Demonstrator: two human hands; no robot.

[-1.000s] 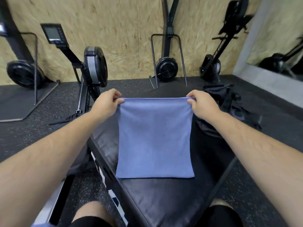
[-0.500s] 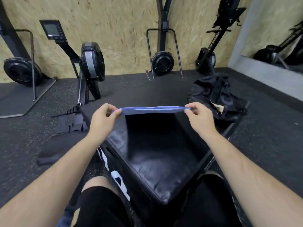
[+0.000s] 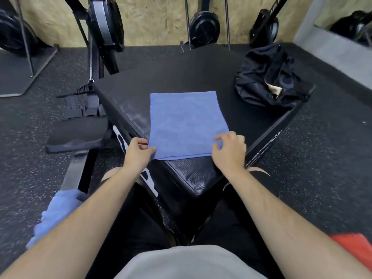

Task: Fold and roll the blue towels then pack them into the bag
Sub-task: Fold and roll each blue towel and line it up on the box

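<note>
The soft blue towel (image 3: 186, 125) lies flat, a rectangle, on the smooth black padded tabletop (image 3: 161, 81). The left hand (image 3: 138, 153) pinches its near left corner. The right hand (image 3: 229, 150) pinches its near right corner. A floppy black bag (image 3: 269, 85) sits beyond the towel's right side.

The blue towel (image 3: 187, 123) is matt cloth with a fine, short nap, lying smooth apart from faint creases. The desk (image 3: 181, 73) under it has a black vinyl-like cover, smooth with a dull sheen. The cover has chalky pale scuffs left of the towel and a woven mesh texture just below the towel's near edge. Right of the towel and further back, the bag (image 3: 261, 83) is crumpled black fabric, slightly shiny, with tan lining at its opening. The floor (image 3: 322, 158) is grainy black rubber flecked with white. Behind the towel, the wall (image 3: 157, 23) is rough, matt chipboard. Left of the towel and nearer, a heap of blue towels (image 3: 58, 214) looks soft and fluffy.
</note>
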